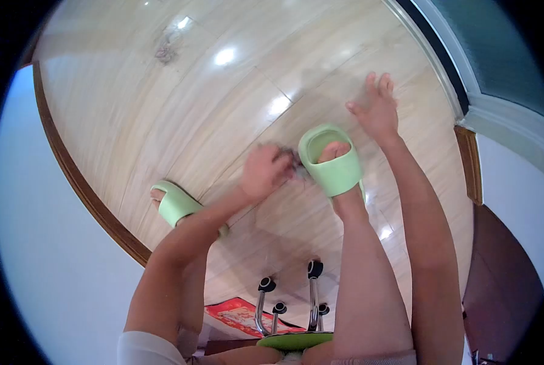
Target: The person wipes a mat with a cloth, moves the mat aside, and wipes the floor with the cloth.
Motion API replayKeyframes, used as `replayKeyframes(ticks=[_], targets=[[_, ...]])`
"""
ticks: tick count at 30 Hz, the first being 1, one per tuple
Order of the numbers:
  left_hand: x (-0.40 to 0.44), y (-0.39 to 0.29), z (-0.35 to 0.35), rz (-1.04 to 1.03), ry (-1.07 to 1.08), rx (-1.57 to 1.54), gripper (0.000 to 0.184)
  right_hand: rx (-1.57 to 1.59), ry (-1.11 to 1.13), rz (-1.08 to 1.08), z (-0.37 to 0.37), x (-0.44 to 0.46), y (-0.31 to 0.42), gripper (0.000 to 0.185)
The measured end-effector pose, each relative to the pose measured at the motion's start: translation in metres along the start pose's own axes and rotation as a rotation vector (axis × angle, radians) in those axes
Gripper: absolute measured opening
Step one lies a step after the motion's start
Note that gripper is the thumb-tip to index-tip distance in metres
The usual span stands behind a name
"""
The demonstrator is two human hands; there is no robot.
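My left hand (264, 173) reaches down to the floor with bent fingers, smeared by motion. Right at its fingertips lies a dark, wispy clump that looks like hair and dust (298, 169), against the inner side of a green slipper (339, 175) on my right foot. I cannot tell whether the fingers grip any of it. My right hand (377, 111) is held out above the floor past that slipper, fingers spread, holding nothing. The other green slipper (177, 204) is on my left foot, partly behind my left forearm.
A second tangled clump (165, 52) lies farther off on the pale tiled floor (162, 121). Below me is a green-seated stool (296, 340) with chrome legs, over a red printed mat (241, 313). White walls with brown skirting (77, 182) flank me; a sliding-door frame (442, 61) is at upper right.
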State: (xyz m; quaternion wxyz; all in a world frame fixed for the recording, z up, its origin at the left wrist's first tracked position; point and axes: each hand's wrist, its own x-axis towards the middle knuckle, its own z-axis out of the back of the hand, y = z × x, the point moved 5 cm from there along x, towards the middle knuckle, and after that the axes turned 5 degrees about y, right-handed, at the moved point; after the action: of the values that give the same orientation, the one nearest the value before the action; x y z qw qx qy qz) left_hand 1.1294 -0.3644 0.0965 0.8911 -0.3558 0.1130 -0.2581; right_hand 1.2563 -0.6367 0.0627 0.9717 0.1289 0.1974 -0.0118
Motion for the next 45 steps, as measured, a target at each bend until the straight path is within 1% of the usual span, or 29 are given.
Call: replayKeyframes(ticks=[2, 3, 4, 5, 6, 7, 9, 12, 13, 14, 15, 16, 18, 21, 22, 24, 25, 28, 30, 32, 33, 34, 35, 37, 40, 42, 43, 44, 45], targets=[[0.029, 0.040, 0.024, 0.027, -0.138, 0.140, 0.019, 0.063, -0.011, 0.015, 0.002, -0.004, -0.002, 0.099], [0.045, 0.065, 0.041, 0.095, -0.171, 0.191, 0.016, 0.097, -0.021, 0.027, 0.004, -0.004, 0.001, 0.098], [0.064, 0.080, 0.064, 0.210, -0.287, 0.258, 0.016, 0.085, -0.003, 0.013, 0.003, -0.005, 0.003, 0.096], [0.076, 0.090, 0.086, 0.259, -0.420, 0.314, 0.019, 0.076, 0.010, -0.002, 0.004, -0.005, 0.005, 0.094], [0.087, 0.102, 0.100, 0.377, -0.433, 0.359, 0.017, 0.069, 0.021, -0.018, 0.005, -0.004, 0.003, 0.093], [0.094, 0.118, 0.110, 0.397, -0.501, 0.419, 0.022, 0.056, 0.006, 0.010, 0.006, -0.004, 0.001, 0.085], [0.103, 0.129, 0.121, 0.494, -0.641, 0.410, 0.020, 0.024, -0.020, 0.058, 0.006, -0.003, -0.011, 0.070], [0.098, 0.101, 0.105, 0.313, -0.566, 0.216, 0.012, 0.266, -0.020, 0.291, 0.013, 0.007, -0.048, 0.052], [0.092, 0.066, 0.087, 0.319, -0.440, 0.185, 0.006, 0.365, 0.021, 0.250, 0.018, 0.009, -0.054, 0.049], [0.080, 0.042, 0.061, 0.126, -0.368, 0.080, 0.004, 0.465, 0.060, 0.212, 0.028, 0.013, -0.054, 0.047], [0.068, 0.018, 0.036, 0.030, -0.224, 0.082, 0.011, 0.563, 0.101, 0.175, 0.034, 0.016, -0.054, 0.046], [0.061, -0.011, 0.017, -0.074, -0.151, -0.035, 0.019, 0.540, 0.062, 0.202, 0.033, 0.015, -0.051, 0.046], [0.061, -0.036, -0.016, -0.088, -0.041, -0.028, 0.032, 0.488, -0.017, 0.258, 0.026, 0.007, -0.044, 0.047], [0.083, -0.006, -0.003, 0.005, 0.002, 0.153, 0.032, 0.362, -0.168, 0.290, 0.025, -0.004, -0.035, 0.042], [0.094, 0.014, 0.012, 0.044, -0.110, 0.164, 0.027, 0.452, -0.146, 0.249, 0.029, -0.008, -0.033, 0.041], [0.116, 0.049, 0.056, 0.157, -0.286, 0.316, 0.019, 0.632, -0.122, 0.176, 0.049, -0.009, -0.030, 0.040], [0.126, 0.063, 0.075, 0.235, -0.327, 0.340, 0.021, 0.641, -0.159, 0.133, 0.051, -0.008, -0.034, 0.040], [0.138, 0.102, 0.105, 0.341, -0.510, 0.415, 0.025, 0.684, -0.255, 0.017, 0.056, -0.018, -0.039, 0.041], [0.146, 0.099, 0.110, 0.408, -0.631, 0.372, 0.021, 0.713, -0.313, -0.048, 0.066, -0.026, -0.042, 0.042], [0.146, 0.074, 0.091, 0.411, -0.607, 0.188, 0.015, 0.698, -0.349, -0.099, 0.063, -0.034, -0.050, 0.043], [0.148, 0.044, 0.074, 0.437, -0.497, 0.159, 0.008, 0.689, -0.364, -0.127, 0.061, -0.039, -0.055, 0.043], [0.144, 0.018, 0.045, 0.366, -0.366, -0.018, 0.009, 0.702, -0.367, -0.137, 0.060, -0.043, -0.061, 0.043], [0.143, -0.002, 0.016, 0.103, -0.254, -0.045, 0.019, 0.718, -0.367, -0.143, 0.059, -0.047, -0.066, 0.043], [0.159, -0.053, -0.016, -0.027, -0.136, 0.056, 0.030, 0.703, -0.378, -0.138, 0.054, -0.050, -0.073, 0.042], [0.193, -0.027, -0.022, 0.058, -0.104, 0.143, 0.035, 0.612, -0.413, -0.125, 0.055, -0.051, -0.087, 0.039], [0.208, 0.000, -0.003, 0.009, -0.077, 0.237, 0.038, 0.576, -0.412, -0.134, 0.059, -0.056, -0.096, 0.038], [0.216, 0.006, 0.016, 0.060, -0.163, 0.252, 0.032, 0.568, -0.424, -0.142, 0.061, -0.058, -0.104, 0.037], [0.224, 0.027, 0.034, 0.085, -0.150, 0.314, 0.027, 0.561, -0.439, -0.149, 0.064, -0.059, -0.110, 0.037], [0.233, 0.046, 0.057, 0.223, -0.124, 0.508, 0.024, 0.558, -0.454, -0.154, 0.067, -0.060, -0.116, 0.037]])
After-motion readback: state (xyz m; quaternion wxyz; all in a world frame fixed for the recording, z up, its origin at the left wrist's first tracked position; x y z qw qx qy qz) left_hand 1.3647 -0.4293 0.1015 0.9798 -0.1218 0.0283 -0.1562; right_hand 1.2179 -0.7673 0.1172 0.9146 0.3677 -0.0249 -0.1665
